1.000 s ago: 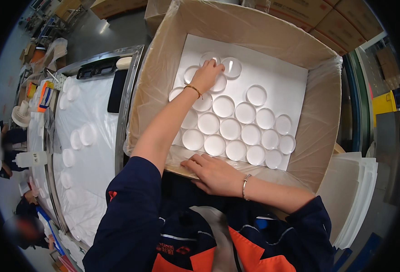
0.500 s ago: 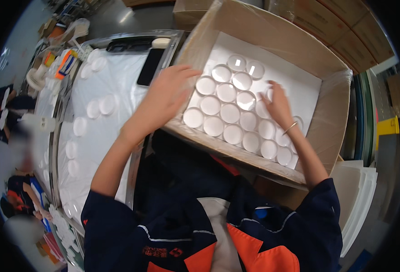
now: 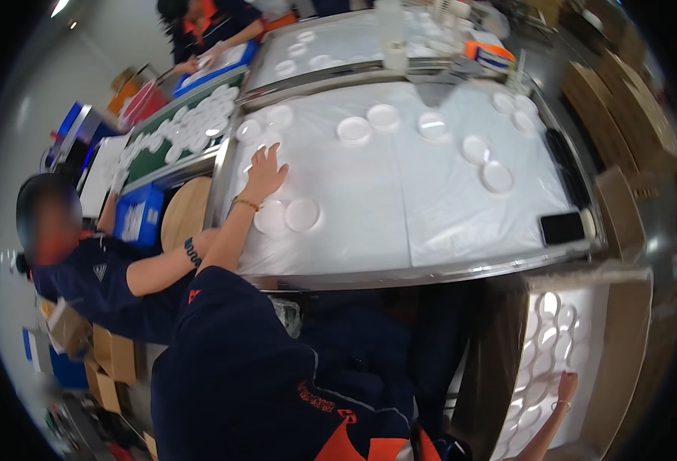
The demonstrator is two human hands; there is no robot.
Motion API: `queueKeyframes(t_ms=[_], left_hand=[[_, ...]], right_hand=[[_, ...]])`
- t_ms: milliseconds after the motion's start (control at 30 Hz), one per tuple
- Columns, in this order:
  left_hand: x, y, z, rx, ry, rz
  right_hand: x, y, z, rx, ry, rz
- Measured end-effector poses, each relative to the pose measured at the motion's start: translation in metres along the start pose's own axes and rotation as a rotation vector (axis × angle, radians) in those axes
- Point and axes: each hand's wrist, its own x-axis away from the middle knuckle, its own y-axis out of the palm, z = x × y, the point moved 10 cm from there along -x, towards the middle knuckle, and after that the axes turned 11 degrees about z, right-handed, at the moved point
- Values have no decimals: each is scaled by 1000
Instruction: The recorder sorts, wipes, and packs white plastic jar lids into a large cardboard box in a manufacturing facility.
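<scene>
**Head view: left hand open over discs on film-covered table, right hand inside carton**

Task's thing: white round discs (image 3: 302, 215), scattered singly and in pairs on the table. Left hand (image 3: 265, 175) is over the table's left end, fingers spread, grip open; discs sit by its fingertips and below its wrist. Can't tell if it touches one. Right hand (image 3: 566, 386) is in the carton (image 3: 626, 369) at lower right, fingers curled, over more round pieces (image 3: 548, 305) packed close in rows on a white sheet (image 3: 593, 384). Too small to tell if it grips anything.

Surface: table (image 3: 354, 250) has a metal rim and pale, wrinkled plastic film. Black phone (image 3: 561, 228) lies at the near right corner, dark tray (image 3: 567, 165) along the right end.

Room: second table beyond, with a translucent bottle (image 3: 393, 38). Green bench (image 3: 154, 167) at left carries a spread of white pieces; blue bin (image 3: 140, 213) and round wooden board (image 3: 186, 211) just below it. One co-worker (image 3: 100, 269) close at left, another (image 3: 219, 29) at the far side. Brown cartons (image 3: 607, 115) upper right.

Vs half a second ago: view has swung left, table now central, carton at lower right. Left hand has gone from the carton's edge to the table; right hand is still in the carton.
</scene>
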Motion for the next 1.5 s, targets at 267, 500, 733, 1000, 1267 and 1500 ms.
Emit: queueKeyframes(t_ms=[267,500,733,1000,1267,1500], left_hand=[[-9,25,-59,8,-3,-194],[-28,25,-40,195,177,-294],[18,-32,-22,255,276,-339],[42,-52,-15,239,195,-382],[83,-53,10,384,259,-299],[111,-68,20,192,280,-356]], right_hand=[[-55,-7,-84,240,-103,249],[-67,-3,-49,135,-62,118],[-39,-9,-61,124,-137,145],[-53,-7,-14,-14,-185,197],[-65,-3,-1,-332,152,81],[-76,0,34,-313,282,54]])
